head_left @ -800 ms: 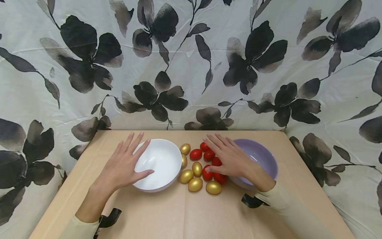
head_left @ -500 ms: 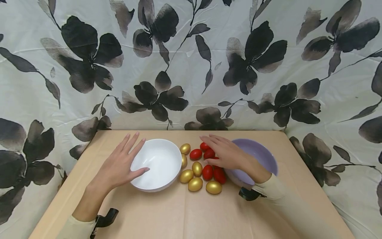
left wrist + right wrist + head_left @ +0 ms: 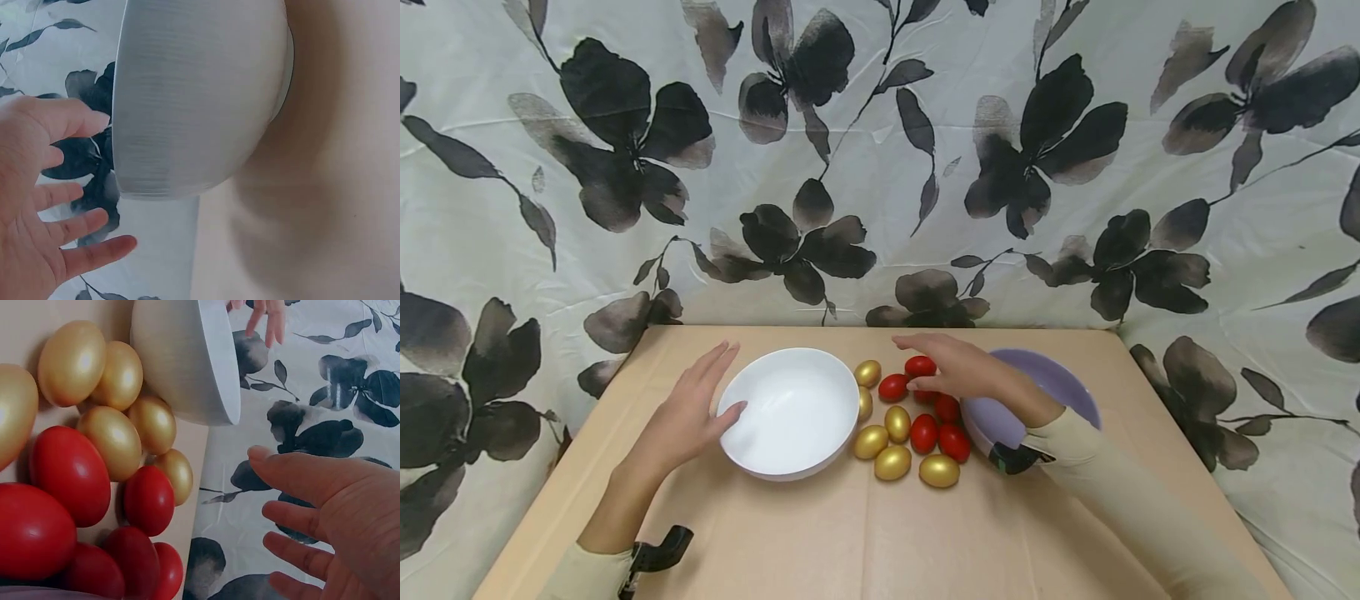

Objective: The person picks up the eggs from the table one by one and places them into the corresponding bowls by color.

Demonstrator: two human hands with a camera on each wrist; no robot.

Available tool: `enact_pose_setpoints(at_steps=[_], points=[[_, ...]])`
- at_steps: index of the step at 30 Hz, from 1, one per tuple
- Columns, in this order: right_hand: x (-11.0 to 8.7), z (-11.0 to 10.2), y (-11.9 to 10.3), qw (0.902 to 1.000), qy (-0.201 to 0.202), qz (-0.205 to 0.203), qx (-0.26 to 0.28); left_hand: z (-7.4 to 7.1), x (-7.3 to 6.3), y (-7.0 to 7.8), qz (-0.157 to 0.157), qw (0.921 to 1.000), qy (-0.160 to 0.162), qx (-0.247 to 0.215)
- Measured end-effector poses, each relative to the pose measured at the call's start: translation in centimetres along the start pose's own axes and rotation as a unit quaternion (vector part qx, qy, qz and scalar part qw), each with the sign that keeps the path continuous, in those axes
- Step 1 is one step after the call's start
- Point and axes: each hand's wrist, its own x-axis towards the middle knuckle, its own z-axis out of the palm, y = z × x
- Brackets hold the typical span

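Observation:
My left hand point(image 3: 681, 421) is held beside the white bowl point(image 3: 790, 417), fingers extended and thumb at its left rim. In the left wrist view the thumb of that hand point(image 3: 56, 200) points at the bowl's wall point(image 3: 194, 100). Between the two bowls lie several gold eggs point(image 3: 892, 463) and red eggs point(image 3: 924, 434). Over the far red ones hovers my right hand point(image 3: 955, 367), fingers loosely extended and holding nothing. Its wrist and forearm partly cover the purple bowl point(image 3: 1067, 392). In the right wrist view, red eggs point(image 3: 70, 475) and gold eggs point(image 3: 72, 362) sit left of the hand point(image 3: 331, 519).
Everything stands on a pale wooden-coloured table point(image 3: 820, 533). A white cloth with dark flowers point(image 3: 880, 167) hangs right behind its far edge and along both sides. Each wrist carries a black camera mount point(image 3: 662, 550).
My left hand has drawn left, off the white bowl's interior to its rim. The right hand has shifted slightly left and turned more sideways, uncovering more red eggs. Bowls and eggs stay put.

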Motion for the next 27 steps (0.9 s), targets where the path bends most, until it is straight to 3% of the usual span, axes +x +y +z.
enact_pose_setpoints(at_steps=[4, 9, 16, 27], points=[[0.7, -0.2, 0.5, 0.9997, -0.008, -0.008, 0.022, 0.1, -0.1, -0.4, -0.034, 0.9975, 0.0, -0.063], [1.6, -0.4, 1.2, 0.9986, -0.022, -0.014, 0.047, -0.1, -0.2, -0.5, -0.094, 0.9879, -0.009, -0.123], [3.0, -0.6, 2.0, 0.9976, -0.032, -0.033, 0.051, 0.0, -0.4, -0.7, -0.121, 0.977, -0.009, -0.175], [5.3, -0.5, 3.2, 0.9946, -0.065, -0.049, 0.065, 0.3, -0.4, -1.3, -0.193, 0.9404, -0.057, -0.274]])
